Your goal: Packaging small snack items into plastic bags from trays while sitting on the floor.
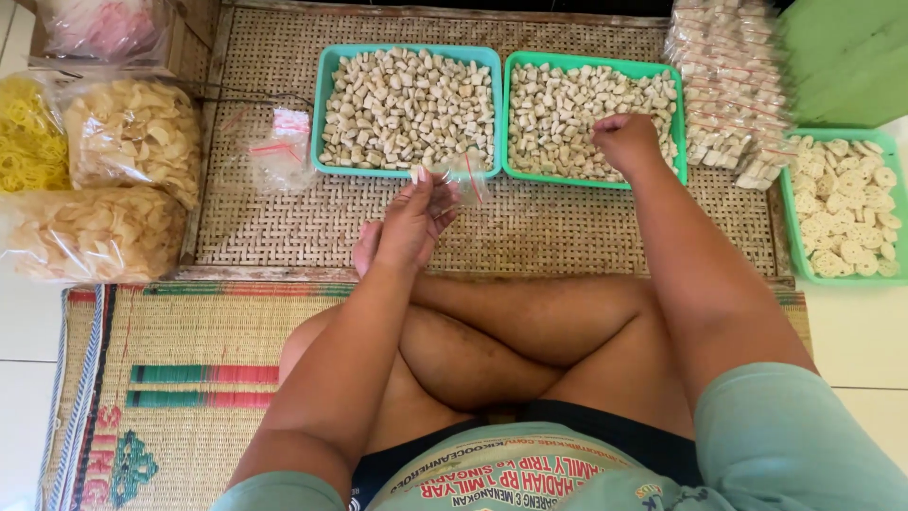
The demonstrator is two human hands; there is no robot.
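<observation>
A small clear plastic bag [452, 185] sits just left of the frame's centre, thin, glossy and crinkled, with a red strip near its mouth. It is pinched in the fingers of the left hand [411, 222] and held upright, long axis running up the frame, mouth toward the trays; whether anything is inside it cannot be told.

The right hand [626, 142] is clenched loosely, knuckles up, in the right teal tray [591, 63] — fingers closed on the pale, chalky cracker pieces [567, 114], though just what it grips is hidden. Beside it, the left teal tray [326, 95] holds the same stubby, matte chunks.

Both trays are rectangular smooth plastic, resting on a woven cane mat [530, 227] of open, coarse weave. A loose heap of empty clear bags [279, 147] lies left of the trays. At the upper right, a stack of filled packets [728, 85] leans beside a third tray of round, holed crackers [851, 218]. Down the left edge — big sacks of curled chips [128, 137].
</observation>
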